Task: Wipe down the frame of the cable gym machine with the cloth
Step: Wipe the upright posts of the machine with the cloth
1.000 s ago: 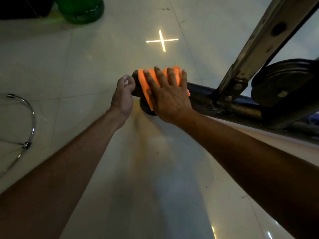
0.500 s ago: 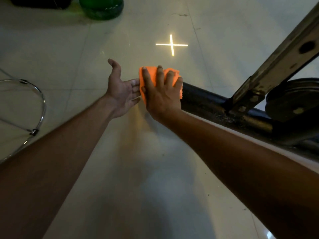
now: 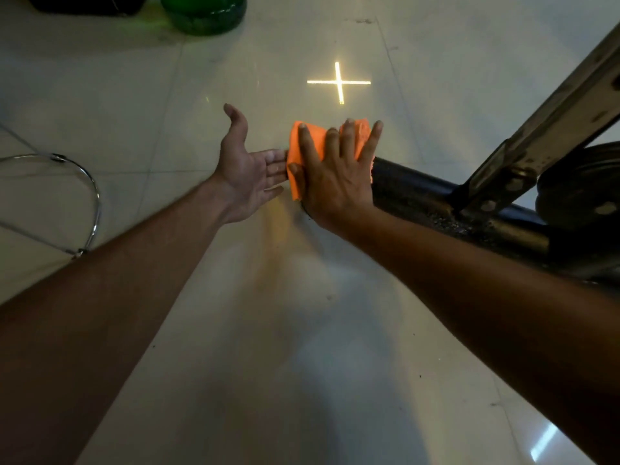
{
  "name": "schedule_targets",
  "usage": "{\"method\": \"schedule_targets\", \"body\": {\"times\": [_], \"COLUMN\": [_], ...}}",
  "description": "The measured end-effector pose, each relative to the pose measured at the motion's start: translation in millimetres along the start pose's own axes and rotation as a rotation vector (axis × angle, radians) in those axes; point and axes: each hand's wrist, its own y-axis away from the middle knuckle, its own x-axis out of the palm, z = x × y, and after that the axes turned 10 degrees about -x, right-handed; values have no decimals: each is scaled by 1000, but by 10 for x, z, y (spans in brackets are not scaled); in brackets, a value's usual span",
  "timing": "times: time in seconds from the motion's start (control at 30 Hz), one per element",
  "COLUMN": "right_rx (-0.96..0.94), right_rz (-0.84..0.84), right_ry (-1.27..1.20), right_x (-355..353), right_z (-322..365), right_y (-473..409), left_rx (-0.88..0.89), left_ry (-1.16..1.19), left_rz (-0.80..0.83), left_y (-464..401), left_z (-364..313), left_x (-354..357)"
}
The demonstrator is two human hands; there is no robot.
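Cloth orange, folded, draping round tube.

A gym floor, dimly lit

A black steel base tube of an exercise machine is seen lying on pale glossy floor tiles, with a slanted metal strut bolted to it and a dark pulley wheel mounted just beside.

The cloth glowed bright orange against a black frame tube, its upper face speckled with rusty brown. The slanted bar looked dull grey-tan. The floor was pale cream tile, a yellow-white cross of light on it. A green bottle sat by a chrome wire loop.
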Motion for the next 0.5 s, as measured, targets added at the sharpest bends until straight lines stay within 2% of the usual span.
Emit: {"method": "schedule_targets", "body": {"times": [0.1,0.2,0.3,0.5], "right_rx": [-43,-88,-43,35], "right_rz": [6,-75,-106,-30], "right_ry": [-6,-7,-11,-117], "right_x": [5,-7,-41,-65], "right_z": [-138,-438,-585,-180], "right_y": [60,430,690,62], "left_rx": [8,26,31,63], "left_ry": [-9,-5,-11,-53], "left_rz": [-20,-46,-87,-127], "left_y": [20,44,18,15], "left_z": [12,39,65,91], "left_x": [25,32,45,130]}}
